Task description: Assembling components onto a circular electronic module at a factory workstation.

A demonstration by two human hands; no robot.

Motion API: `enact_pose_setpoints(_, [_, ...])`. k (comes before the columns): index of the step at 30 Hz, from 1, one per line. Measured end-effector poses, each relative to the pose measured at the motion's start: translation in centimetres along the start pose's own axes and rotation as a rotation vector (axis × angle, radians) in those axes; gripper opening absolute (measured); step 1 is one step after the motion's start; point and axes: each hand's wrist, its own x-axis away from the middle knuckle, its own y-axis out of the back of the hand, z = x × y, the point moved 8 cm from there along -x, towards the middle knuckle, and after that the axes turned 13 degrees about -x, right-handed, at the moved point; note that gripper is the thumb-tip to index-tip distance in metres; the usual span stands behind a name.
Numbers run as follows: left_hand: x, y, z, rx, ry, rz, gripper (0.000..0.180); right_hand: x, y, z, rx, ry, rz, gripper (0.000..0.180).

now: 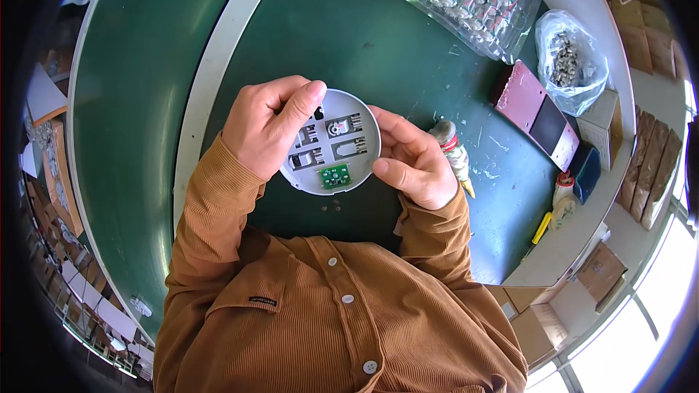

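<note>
I see both hands, left hand (266, 127) and right hand (411, 160), pinching a round white plate (342, 142) above the green bench (378, 44); a clear bag (571, 62) lies far right, beside a pink box (535, 113).

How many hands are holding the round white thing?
2. The left hand grips the round white base at its left edge; the right hand holds its right edge.

Two hands: left hand (263, 125), right hand (412, 160); one round white plastic base (342, 142); one small green circuit board (336, 175); one clear bag of parts (570, 62); three tiny loose screws (333, 208).
</note>
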Motion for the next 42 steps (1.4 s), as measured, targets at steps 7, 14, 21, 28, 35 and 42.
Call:
enact_pose_setpoints(7, [0.02, 0.04, 0.28, -0.002, -0.008, -0.027, 0.038, -0.07, -0.16, -0.09, -0.043, -0.024, -0.03, 0.074])
enact_pose_setpoints(14, [0.05, -0.1, -0.01, 0.002, -0.029, -0.054, 0.036, 0.11, -0.08, 0.07, -0.06, -0.026, -0.027, 0.076])
enact_pose_setpoints(21, [0.19, 0.15, 0.21, -0.016, -0.013, -0.049, 0.035, 0.05, -0.11, -0.12, -0.032, -0.032, -0.031, 0.077])
enact_pose_setpoints(28, [0.18, 0.18, -0.06, 0.006, -0.025, -0.046, 0.034, 0.07, -0.26, 0.0, -0.008, -0.041, -0.041, 0.077])
enact_pose_setpoints(35, [0.25, 0.34, -0.26, 0.006, -0.007, -0.049, 0.034, 0.12, -0.24, -0.12, 0.001, -0.04, -0.032, 0.077])
enact_pose_setpoints(42, [0.29, 0.43, -0.2, -0.008, 0.004, -0.037, 0.034, 0.14, -0.29, -0.14, -0.002, -0.025, -0.037, 0.076])
